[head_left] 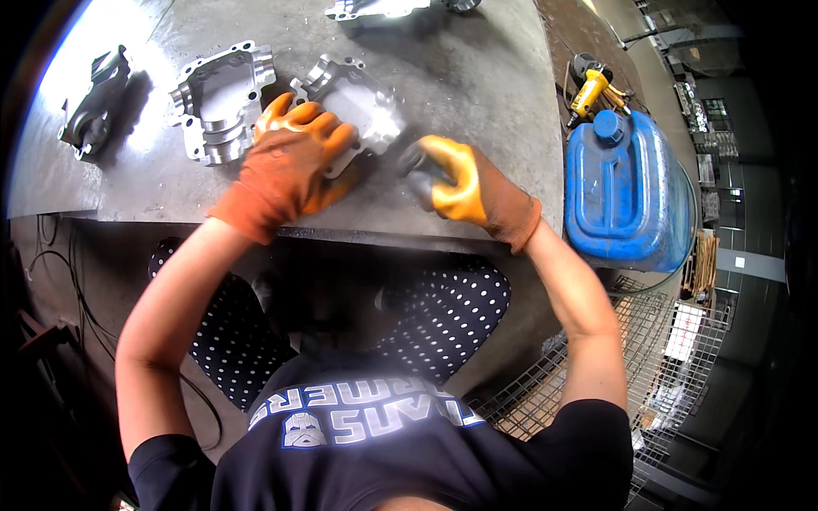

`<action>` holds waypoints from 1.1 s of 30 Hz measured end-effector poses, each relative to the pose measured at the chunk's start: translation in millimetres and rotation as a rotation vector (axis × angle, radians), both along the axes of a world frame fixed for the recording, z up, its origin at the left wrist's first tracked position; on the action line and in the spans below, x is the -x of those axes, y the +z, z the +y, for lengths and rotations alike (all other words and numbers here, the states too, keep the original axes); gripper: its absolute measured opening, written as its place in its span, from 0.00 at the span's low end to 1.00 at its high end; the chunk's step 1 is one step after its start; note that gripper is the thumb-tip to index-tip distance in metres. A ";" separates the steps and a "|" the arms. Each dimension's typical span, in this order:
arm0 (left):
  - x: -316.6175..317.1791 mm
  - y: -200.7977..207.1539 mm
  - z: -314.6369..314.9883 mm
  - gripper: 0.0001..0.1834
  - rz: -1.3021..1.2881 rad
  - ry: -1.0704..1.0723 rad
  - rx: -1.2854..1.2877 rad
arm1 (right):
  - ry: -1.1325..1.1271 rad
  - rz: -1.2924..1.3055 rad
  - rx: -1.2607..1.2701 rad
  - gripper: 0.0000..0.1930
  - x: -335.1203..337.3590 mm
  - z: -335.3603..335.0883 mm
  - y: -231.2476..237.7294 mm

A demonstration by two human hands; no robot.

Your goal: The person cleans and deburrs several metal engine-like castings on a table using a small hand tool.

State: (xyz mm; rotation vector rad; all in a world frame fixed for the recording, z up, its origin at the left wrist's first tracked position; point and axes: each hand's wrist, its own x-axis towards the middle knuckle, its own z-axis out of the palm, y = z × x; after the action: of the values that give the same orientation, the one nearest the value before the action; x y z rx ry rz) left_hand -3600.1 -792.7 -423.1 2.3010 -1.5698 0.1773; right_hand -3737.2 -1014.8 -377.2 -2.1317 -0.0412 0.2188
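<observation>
My left hand (294, 157), in an orange work glove, grips the near left edge of a silvery metal casting (366, 106) that lies tilted on the table. Its fingers bend over the rim, with the thumb at the near side. Just right of that casting, my right hand (469, 183), gloved the same way, is curled closed. Dark grey shows at its fingertips, blurred, so I cannot tell whether that is a small tool or soiled glove tips. A second open-framed casting (226, 94) lies beside my left hand.
Another casting (95, 106) stands at the table's far left, and part of one more (379, 8) shows at the far edge. On the right are a blue jerrycan (626, 192) and a yellow power tool (590, 94). A wire mesh cage (545, 383) stands below right of the grey metal table (486, 94).
</observation>
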 end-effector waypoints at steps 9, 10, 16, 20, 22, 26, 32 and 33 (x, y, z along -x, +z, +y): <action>15.0 32.6 -25.6 0.38 0.786 -0.141 0.565 | -0.368 0.195 -0.228 0.17 45.2 19.1 25.2; -4.3 44.7 -13.2 0.37 0.723 -0.229 0.430 | -0.314 0.208 -0.247 0.16 50.2 22.2 25.2; -91.6 24.3 -20.8 0.39 -0.323 -0.433 -0.172 | -0.271 0.159 -0.290 0.16 51.5 33.7 -2.4; -89.8 28.3 -38.9 0.41 -0.147 -0.501 -0.363 | -0.307 0.145 -0.239 0.14 50.5 22.2 -13.3; -85.6 17.3 -27.1 0.41 0.196 -0.453 -0.402 | -0.320 0.164 -0.140 0.13 45.2 15.7 -8.2; -49.6 2.3 7.1 0.33 -0.244 -0.303 0.103 | -0.375 -0.102 0.163 0.14 8.8 3.3 -34.6; 0.4 5.8 37.7 0.41 -0.041 0.142 0.153 | -0.364 -0.040 0.938 0.17 -46.3 19.8 -25.9; 0.0 -3.0 40.8 0.46 -0.068 0.132 0.260 | -0.295 -0.042 1.066 0.17 -52.8 28.9 -21.3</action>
State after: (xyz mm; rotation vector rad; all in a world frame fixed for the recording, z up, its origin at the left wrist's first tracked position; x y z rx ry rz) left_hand -3600.1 -751.9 -426.1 2.2122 -1.3366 0.4690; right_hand -3684.4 -985.9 -398.5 -3.1540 0.4590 0.0008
